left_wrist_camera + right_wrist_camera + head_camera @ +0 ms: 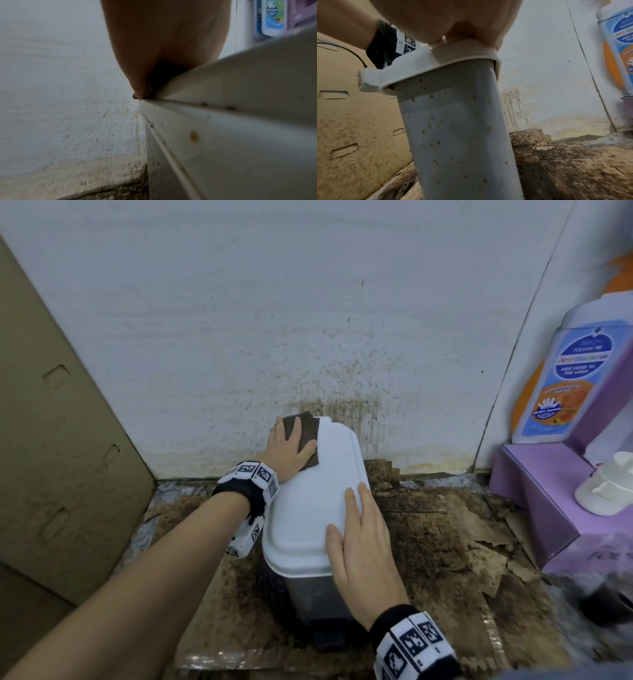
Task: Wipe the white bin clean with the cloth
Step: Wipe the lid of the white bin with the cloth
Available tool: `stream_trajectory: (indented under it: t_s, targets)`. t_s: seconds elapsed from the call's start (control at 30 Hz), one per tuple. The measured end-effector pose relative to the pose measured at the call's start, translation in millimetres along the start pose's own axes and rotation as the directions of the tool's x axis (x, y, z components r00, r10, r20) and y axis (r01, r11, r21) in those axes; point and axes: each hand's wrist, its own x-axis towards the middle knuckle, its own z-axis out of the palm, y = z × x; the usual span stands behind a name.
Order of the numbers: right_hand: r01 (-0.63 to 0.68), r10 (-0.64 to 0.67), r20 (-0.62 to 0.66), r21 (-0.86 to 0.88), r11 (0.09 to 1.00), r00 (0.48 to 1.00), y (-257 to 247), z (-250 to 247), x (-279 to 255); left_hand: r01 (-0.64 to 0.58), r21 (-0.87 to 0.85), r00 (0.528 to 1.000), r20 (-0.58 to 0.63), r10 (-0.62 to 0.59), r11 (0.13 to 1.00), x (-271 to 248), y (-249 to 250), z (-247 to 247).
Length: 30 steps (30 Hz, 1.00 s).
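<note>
A small white bin (318, 501) with a closed lid stands on the dirty floor near the wall. Its side (453, 135) is speckled with brown spots. A dark brown cloth (303, 433) lies on the far left part of the lid. My left hand (291, 450) lies flat on the cloth with straight fingers, pressing it to the lid. My right hand (359, 539) rests flat on the near right part of the lid. In the left wrist view my left hand (163, 47) meets the lid edge (223, 83). The right wrist view has my right hand (453, 20) pressing on the lid rim (453, 56).
A stained white wall (308, 320) rises just behind the bin. A cardboard panel (51, 440) leans at the left. At the right, a purple box (548, 491) carries a blue wash bottle (568, 378) and a white cap (606, 487). Torn, soiled cardboard (462, 542) covers the floor.
</note>
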Motion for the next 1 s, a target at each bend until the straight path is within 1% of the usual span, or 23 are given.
stream_trajectory:
  t_s: [0.17, 0.27, 0.37, 0.43, 0.5, 0.57, 0.73, 0.87, 1.0]
  targets:
    - [-0.005, 0.005, 0.007, 0.007, 1.000, 1.000, -1.0, -0.4, -0.4, -0.006, -0.008, 1.000, 0.010, 0.006, 1.000, -17.7, -0.5, 3.1]
    - [-0.005, 0.005, 0.005, 0.002, 1.000, 1.000, -0.3, -0.4, -1.0, -0.023, -0.015, 0.999, 0.033, 0.023, 1.000, -41.1, 0.7, 9.0]
    - [-0.002, 0.002, 0.003, -0.013, 1.000, 1.000, 0.3, 0.5, -0.9, -0.028, -0.063, 0.998, 0.050, 0.031, 0.998, -65.0, -4.2, 20.7]
    - [0.007, -0.008, -0.013, -0.022, 1.000, 1.000, 0.3, 1.1, -0.6, -0.036, -0.111, 0.999, 0.019, 0.039, 0.993, -78.8, -3.4, 27.4]
    - [0.010, -0.011, -0.014, -0.033, 0.999, 1.000, 0.2, 2.1, -0.3, -0.018, -0.189, 1.000, -0.021, 0.015, 0.982, -88.2, 2.1, 28.8]
    - [0.007, -0.007, -0.009, -0.029, 1.000, 1.000, 0.3, 2.0, -0.3, -0.015, -0.198, 1.000, -0.027, 0.010, 0.980, -91.8, 6.8, 26.5]
    - [0.002, -0.002, 0.001, -0.031, 1.000, 1.000, -0.1, 0.8, 0.3, -0.015, -0.161, 1.000, 0.011, 0.017, 0.987, -74.7, 1.9, 21.3]
    - [-0.022, 0.022, 0.034, 0.017, 1.000, 0.999, -1.2, -3.5, -1.8, 0.007, -0.040, 0.997, 0.081, -0.004, 0.999, -44.1, 2.1, 9.9]
    - [-0.026, 0.026, 0.041, 0.016, 1.000, 0.999, -2.9, -3.2, 2.0, 0.021, 0.013, 0.997, 0.075, -0.021, 1.000, -18.3, 2.8, -1.6]
